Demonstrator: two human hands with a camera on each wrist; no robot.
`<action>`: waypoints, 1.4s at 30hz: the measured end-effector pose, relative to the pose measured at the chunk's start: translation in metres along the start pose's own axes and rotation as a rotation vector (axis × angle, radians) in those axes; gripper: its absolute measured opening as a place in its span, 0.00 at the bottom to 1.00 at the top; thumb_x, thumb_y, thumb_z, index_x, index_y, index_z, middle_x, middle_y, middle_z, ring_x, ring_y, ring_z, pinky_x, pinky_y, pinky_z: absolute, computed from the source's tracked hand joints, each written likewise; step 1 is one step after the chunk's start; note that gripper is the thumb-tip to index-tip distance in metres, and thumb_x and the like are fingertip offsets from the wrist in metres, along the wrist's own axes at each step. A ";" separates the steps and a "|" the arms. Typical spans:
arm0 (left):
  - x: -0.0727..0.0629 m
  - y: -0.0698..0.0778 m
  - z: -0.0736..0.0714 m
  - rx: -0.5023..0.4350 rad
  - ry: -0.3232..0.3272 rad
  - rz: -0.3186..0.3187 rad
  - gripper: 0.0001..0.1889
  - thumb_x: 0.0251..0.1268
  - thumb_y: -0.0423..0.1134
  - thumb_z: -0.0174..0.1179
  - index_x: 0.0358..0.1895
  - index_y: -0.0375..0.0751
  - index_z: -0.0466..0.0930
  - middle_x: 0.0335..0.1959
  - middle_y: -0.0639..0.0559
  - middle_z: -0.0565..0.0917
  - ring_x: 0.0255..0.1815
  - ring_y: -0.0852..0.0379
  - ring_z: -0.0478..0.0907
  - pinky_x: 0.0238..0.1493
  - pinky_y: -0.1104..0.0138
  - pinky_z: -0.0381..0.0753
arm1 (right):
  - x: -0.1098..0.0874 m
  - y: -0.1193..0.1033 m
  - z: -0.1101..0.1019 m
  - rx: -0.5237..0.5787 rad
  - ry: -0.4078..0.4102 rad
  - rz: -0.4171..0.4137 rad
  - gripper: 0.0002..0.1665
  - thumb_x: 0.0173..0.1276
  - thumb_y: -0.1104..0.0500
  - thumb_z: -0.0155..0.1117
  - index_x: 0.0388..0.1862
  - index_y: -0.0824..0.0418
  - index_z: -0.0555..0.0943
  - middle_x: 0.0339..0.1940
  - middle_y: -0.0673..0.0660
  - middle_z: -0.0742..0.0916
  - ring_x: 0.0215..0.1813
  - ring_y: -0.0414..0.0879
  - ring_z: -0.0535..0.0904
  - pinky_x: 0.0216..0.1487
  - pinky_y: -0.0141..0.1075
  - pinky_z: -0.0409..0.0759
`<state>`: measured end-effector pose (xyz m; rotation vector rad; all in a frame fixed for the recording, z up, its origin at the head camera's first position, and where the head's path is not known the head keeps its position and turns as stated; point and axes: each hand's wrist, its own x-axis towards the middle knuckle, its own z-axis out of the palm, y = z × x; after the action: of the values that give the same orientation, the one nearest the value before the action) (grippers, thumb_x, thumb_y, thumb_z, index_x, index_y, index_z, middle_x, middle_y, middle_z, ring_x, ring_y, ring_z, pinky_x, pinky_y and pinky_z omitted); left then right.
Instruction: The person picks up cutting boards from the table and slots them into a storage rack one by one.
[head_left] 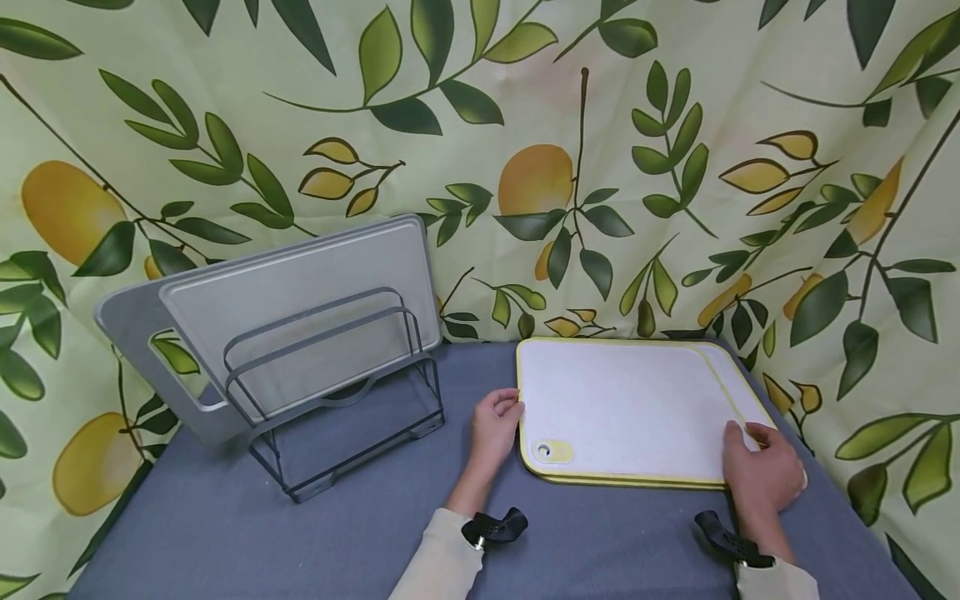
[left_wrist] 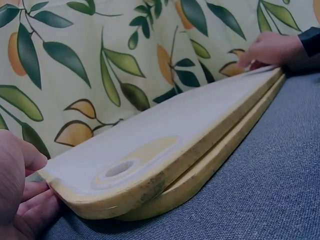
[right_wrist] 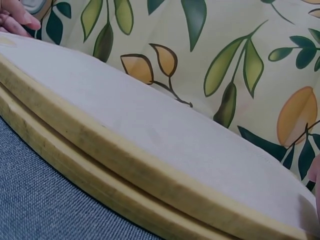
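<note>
A white cutting board [head_left: 630,400] with a yellow rim and a small hanging hole lies on top of a second yellow-edged cutting board [left_wrist: 185,197]. At its left edge, my left hand [head_left: 493,429] grips the top board between fingers and thumb. My right hand [head_left: 768,471] holds the near right corner, thumb on the white face and the other fingers partly hidden around the edge. A narrow gap shows between the two boards' edges in the left wrist view.
Left of the boards, a grey wire rack [head_left: 430,427] stands on the blue-grey cloth [head_left: 600,550]. Leaning upright in it are a light grey board [head_left: 300,267] and a darker grey board [head_left: 138,333] with a handle slot. Behind hangs a leaf-and-fruit patterned curtain [head_left: 465,275].
</note>
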<state>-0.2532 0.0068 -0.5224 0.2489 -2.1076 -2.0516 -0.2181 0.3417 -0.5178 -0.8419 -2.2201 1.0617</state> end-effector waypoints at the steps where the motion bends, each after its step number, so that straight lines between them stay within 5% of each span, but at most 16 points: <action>1: 0.000 0.000 0.000 -0.002 0.001 0.004 0.10 0.63 0.29 0.64 0.47 0.31 0.85 0.42 0.37 0.90 0.44 0.53 0.87 0.42 0.68 0.84 | 0.000 0.000 0.000 0.002 0.002 0.000 0.30 0.73 0.45 0.55 0.58 0.67 0.81 0.57 0.71 0.82 0.59 0.69 0.71 0.71 0.62 0.57; 11: -0.003 0.001 0.000 0.015 -0.100 0.032 0.19 0.61 0.23 0.63 0.56 0.30 0.81 0.56 0.32 0.85 0.55 0.42 0.86 0.53 0.58 0.87 | -0.001 0.000 0.001 0.011 0.011 -0.004 0.29 0.73 0.45 0.55 0.57 0.67 0.82 0.57 0.71 0.82 0.60 0.69 0.72 0.73 0.61 0.57; 32: 0.006 0.002 -0.013 0.004 -0.167 -0.054 0.32 0.58 0.22 0.64 0.69 0.34 0.72 0.56 0.33 0.85 0.49 0.47 0.86 0.46 0.65 0.86 | -0.001 0.000 0.001 0.013 0.022 0.013 0.30 0.73 0.44 0.54 0.48 0.71 0.84 0.48 0.72 0.83 0.54 0.68 0.73 0.69 0.61 0.60; 37: 0.006 0.005 -0.012 0.125 -0.144 -0.062 0.35 0.58 0.29 0.68 0.71 0.30 0.69 0.50 0.39 0.82 0.35 0.57 0.80 0.35 0.70 0.81 | 0.003 0.000 0.000 -0.011 -0.004 0.049 0.30 0.72 0.40 0.55 0.47 0.67 0.85 0.20 0.42 0.78 0.37 0.52 0.74 0.55 0.54 0.67; 39: 0.005 0.006 -0.012 0.150 -0.135 -0.059 0.36 0.59 0.29 0.68 0.72 0.27 0.66 0.47 0.39 0.80 0.32 0.59 0.76 0.32 0.72 0.78 | 0.004 0.000 0.000 -0.025 -0.019 0.063 0.30 0.71 0.39 0.56 0.46 0.65 0.85 0.15 0.29 0.69 0.30 0.42 0.70 0.48 0.50 0.67; 42: 0.005 0.005 -0.011 0.139 -0.135 -0.038 0.35 0.60 0.28 0.66 0.71 0.23 0.66 0.45 0.38 0.79 0.30 0.61 0.74 0.30 0.73 0.76 | 0.004 0.000 0.000 -0.034 -0.028 0.067 0.30 0.71 0.38 0.55 0.46 0.64 0.85 0.14 0.24 0.65 0.26 0.31 0.64 0.44 0.47 0.65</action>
<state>-0.2556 -0.0052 -0.5167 0.1756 -2.3470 -1.9968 -0.2212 0.3447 -0.5171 -0.9280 -2.2533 1.0755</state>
